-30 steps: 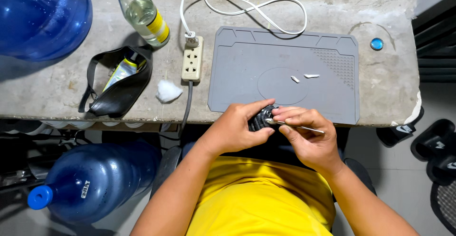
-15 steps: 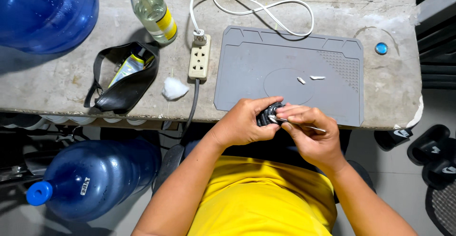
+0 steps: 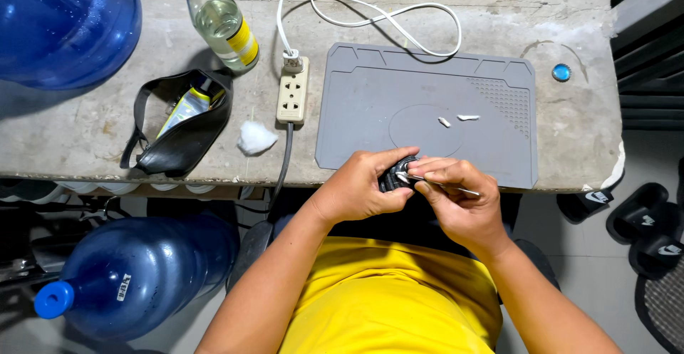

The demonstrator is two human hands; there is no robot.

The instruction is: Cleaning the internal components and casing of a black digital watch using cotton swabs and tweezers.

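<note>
Black, small and half hidden, a gadget (image 3: 393,177) is clasped by the left hand (image 3: 360,191) at the mat's (image 3: 370,105) six o'clock edge, while tweezers (image 3: 442,185) are pinched by the right hand (image 3: 462,201). A slip could send loose bits past the worktop (image 3: 107,122) edge.

since a second ago my head has tipped and shifted a little, so the concrete surface (image 3: 107,133) and the grey work mat (image 3: 427,112) sit a touch lower in view and the big blue water jug (image 3: 57,19) at the top left fills more of the corner. my left hand (image 3: 356,190) and right hand (image 3: 463,204) have slid slightly to the right with the small black part (image 3: 393,177) between them. my right fingers have closed a little nearer over the thin metal tool (image 3: 442,185) against the part.
</note>
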